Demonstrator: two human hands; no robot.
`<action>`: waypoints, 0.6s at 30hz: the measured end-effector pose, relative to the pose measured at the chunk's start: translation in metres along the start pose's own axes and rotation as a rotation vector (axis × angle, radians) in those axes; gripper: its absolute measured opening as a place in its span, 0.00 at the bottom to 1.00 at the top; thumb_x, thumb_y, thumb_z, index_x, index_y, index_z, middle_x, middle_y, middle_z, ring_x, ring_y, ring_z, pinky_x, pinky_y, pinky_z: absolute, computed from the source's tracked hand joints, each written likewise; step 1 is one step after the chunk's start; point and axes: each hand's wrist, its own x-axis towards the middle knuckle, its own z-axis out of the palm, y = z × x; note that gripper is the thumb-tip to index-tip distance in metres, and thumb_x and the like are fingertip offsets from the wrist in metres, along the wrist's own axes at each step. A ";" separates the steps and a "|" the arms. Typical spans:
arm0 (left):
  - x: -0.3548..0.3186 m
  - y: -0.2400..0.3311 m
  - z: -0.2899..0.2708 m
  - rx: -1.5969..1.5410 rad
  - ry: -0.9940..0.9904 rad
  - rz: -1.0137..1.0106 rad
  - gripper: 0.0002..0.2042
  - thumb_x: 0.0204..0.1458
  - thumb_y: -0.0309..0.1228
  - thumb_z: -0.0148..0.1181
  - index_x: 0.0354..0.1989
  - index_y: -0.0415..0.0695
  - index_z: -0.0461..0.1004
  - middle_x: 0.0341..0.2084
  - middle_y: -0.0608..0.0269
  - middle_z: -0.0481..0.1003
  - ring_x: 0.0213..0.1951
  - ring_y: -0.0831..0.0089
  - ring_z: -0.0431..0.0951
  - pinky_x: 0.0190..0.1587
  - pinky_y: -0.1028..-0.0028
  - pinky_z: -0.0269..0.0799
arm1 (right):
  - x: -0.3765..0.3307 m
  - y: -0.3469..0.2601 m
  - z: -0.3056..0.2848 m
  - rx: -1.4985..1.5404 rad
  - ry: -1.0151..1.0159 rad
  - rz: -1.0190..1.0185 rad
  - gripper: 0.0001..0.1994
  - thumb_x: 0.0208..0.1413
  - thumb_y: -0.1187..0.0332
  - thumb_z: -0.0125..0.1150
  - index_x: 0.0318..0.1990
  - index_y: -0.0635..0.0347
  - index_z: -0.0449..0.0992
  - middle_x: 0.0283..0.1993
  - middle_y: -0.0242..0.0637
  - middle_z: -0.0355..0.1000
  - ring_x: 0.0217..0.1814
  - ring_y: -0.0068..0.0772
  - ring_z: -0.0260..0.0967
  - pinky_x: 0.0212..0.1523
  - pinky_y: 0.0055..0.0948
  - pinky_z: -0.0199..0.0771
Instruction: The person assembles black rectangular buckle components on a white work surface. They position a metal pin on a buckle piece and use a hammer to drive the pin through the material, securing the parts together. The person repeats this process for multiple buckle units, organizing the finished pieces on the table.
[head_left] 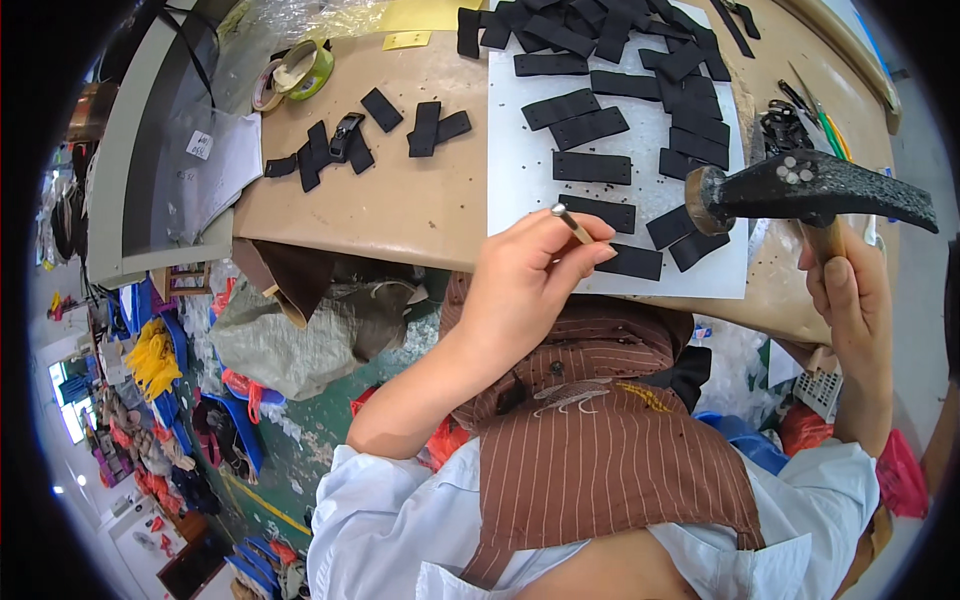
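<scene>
My left hand [530,275] pinches a thin metal punch [572,224], its tip set on a black rectangular strip [628,262] near the front edge of a white cutting sheet [520,170]. My right hand [850,300] grips the wooden handle of a black hammer [810,188], raised to the right of the punch with its round face pointing left. Several more black strips [592,167] lie spread over the white sheet, with a heap [600,30] of them at its far end.
A tan worktable [380,200] carries more black strips [330,150] on its left, two tape rolls [300,70], scissors and pens [800,115] on the right. A brown striped apron covers my lap. Bags and clutter sit on the green floor below left.
</scene>
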 end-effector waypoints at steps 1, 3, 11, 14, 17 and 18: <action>0.001 -0.001 0.002 0.048 0.001 0.005 0.05 0.57 0.21 0.57 0.40 0.35 0.75 0.35 0.63 0.79 0.34 0.80 0.78 0.37 0.79 0.78 | 0.003 -0.001 0.001 -0.006 -0.025 -0.008 0.23 0.67 0.52 0.42 0.42 0.68 0.71 0.20 0.22 0.55 0.19 0.10 0.47 0.21 0.16 0.44; 0.003 -0.012 0.005 0.067 0.021 0.060 0.05 0.57 0.21 0.57 0.39 0.34 0.75 0.36 0.62 0.78 0.33 0.79 0.78 0.36 0.79 0.78 | 0.006 -0.004 0.002 -0.034 -0.058 -0.048 0.23 0.67 0.51 0.42 0.41 0.68 0.70 0.20 0.22 0.55 0.19 0.11 0.47 0.21 0.17 0.44; 0.004 -0.017 0.013 0.038 0.089 0.081 0.05 0.58 0.22 0.56 0.38 0.33 0.73 0.39 0.61 0.76 0.34 0.78 0.78 0.37 0.77 0.81 | 0.006 -0.002 0.002 -0.039 -0.084 -0.058 0.23 0.67 0.51 0.42 0.42 0.68 0.70 0.20 0.22 0.57 0.19 0.11 0.47 0.21 0.16 0.45; 0.004 -0.018 0.012 0.038 0.078 0.063 0.05 0.58 0.22 0.55 0.39 0.33 0.73 0.38 0.61 0.76 0.35 0.78 0.78 0.37 0.77 0.82 | 0.006 0.000 0.006 -0.015 -0.011 -0.031 0.23 0.66 0.50 0.44 0.41 0.66 0.70 0.20 0.23 0.57 0.20 0.11 0.47 0.22 0.16 0.46; 0.003 -0.018 0.011 0.046 0.090 0.073 0.04 0.58 0.22 0.55 0.39 0.34 0.73 0.38 0.62 0.76 0.35 0.78 0.78 0.37 0.77 0.82 | 0.005 -0.004 -0.001 0.028 0.123 0.015 0.21 0.65 0.50 0.46 0.36 0.61 0.71 0.19 0.24 0.55 0.20 0.11 0.48 0.21 0.16 0.45; 0.007 -0.015 0.012 0.036 0.068 0.097 0.04 0.58 0.22 0.55 0.39 0.34 0.73 0.37 0.62 0.76 0.34 0.78 0.78 0.37 0.77 0.81 | 0.000 -0.006 -0.018 0.025 0.214 0.015 0.21 0.65 0.50 0.45 0.37 0.60 0.72 0.18 0.23 0.56 0.19 0.10 0.49 0.20 0.15 0.45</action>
